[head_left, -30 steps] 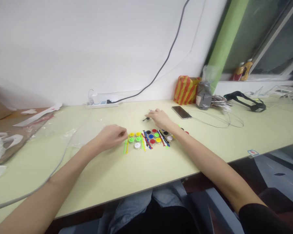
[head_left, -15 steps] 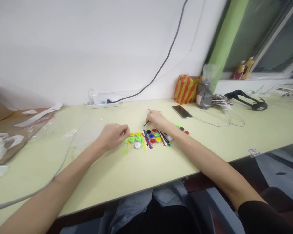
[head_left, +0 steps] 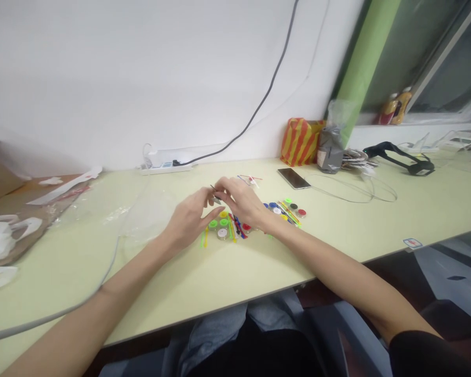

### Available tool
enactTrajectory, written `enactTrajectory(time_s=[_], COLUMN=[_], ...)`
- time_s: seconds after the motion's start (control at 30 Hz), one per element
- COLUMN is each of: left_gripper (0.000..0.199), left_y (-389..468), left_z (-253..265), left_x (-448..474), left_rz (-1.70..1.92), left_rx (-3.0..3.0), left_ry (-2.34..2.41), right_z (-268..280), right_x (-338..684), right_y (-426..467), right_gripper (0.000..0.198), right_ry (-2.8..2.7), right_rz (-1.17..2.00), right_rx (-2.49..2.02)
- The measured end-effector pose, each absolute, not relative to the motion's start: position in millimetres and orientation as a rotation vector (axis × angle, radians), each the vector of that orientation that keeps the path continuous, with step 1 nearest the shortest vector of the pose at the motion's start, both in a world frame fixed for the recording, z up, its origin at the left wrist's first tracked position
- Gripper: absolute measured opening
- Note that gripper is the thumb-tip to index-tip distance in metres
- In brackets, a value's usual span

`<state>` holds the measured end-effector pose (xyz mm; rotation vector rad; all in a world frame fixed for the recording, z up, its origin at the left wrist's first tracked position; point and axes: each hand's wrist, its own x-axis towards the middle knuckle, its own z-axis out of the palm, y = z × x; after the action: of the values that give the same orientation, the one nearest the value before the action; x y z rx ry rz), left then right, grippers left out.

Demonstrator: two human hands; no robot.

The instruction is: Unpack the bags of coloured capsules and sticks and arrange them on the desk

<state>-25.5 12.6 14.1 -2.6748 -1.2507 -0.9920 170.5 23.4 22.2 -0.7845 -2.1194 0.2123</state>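
Observation:
My two hands meet above the left part of a spread of small coloured pieces. My right hand (head_left: 243, 203) pinches a thin black plastic stick (head_left: 213, 187). My left hand (head_left: 189, 215) is closed from the other side, its thumb stretched along the front; a small greyish piece shows between the hands, too small to name. Below them lie round coloured caps, among them a white cap (head_left: 222, 233) and a green cap (head_left: 213, 224). Thin coloured sticks (head_left: 231, 228) lie between the caps. My right hand covers part of the spread.
Behind the hands lie a few loose sticks (head_left: 250, 180). A phone (head_left: 294, 178), a striped bag (head_left: 298, 141) and a cable coil (head_left: 357, 159) are at the right. A clear plastic bag (head_left: 149, 212) and a grey cable (head_left: 102, 280) lie at the left, near a power strip (head_left: 165, 167).
My right hand has moved left with the black stick and now meets my left hand, which has come slightly right and up. More caps and sticks show at the right.

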Motion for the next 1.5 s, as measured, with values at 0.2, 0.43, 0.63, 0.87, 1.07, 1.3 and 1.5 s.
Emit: enactTrajectory(time_s=[0.2,0.43,0.63,0.87,1.07,1.3,1.5], left_gripper=[0.013,0.016,0.018,0.032,0.024,0.033,0.027], left_y=[9.5,8.3,10.8,12.6,11.3,15.6,22.0], left_z=[13.9,17.7,17.7,27.0,32.9,29.7,26.7], left_x=[-25.8,-27.6,-30.1,-34.4,-33.3,-36.9,-42.0], left_rz=[-1.066,-1.090,-1.036,-1.060,-1.054,-0.944,-0.992], left_rx=[-2.718,-2.825,-2.794,-2.878,-3.020,-3.083,-3.025], left_ry=[-1.234,-1.039,-1.051,-1.203,-1.191,-1.283,-1.065], right_z=[13.5,21.7,23.9,19.2,19.0,19.4,18.5], right_x=[168.8,174.9,177.4,183.5,185.1,186.9,187.6], right_y=[22.3,22.7,28.1,41.2,42.0,44.1,45.5], right_gripper=[0.014,0.029,0.035,0.032,0.027,0.029,0.026], right_ry=[-2.031,-1.927,-1.772,-1.650,-1.643,-1.636,-1.644], right_rz=[0.654,1.152,1.097,0.965,0.926,0.904,0.909], right_rx=[-0.609,-0.403,-0.428,-0.544,-0.563,-0.603,-0.591])
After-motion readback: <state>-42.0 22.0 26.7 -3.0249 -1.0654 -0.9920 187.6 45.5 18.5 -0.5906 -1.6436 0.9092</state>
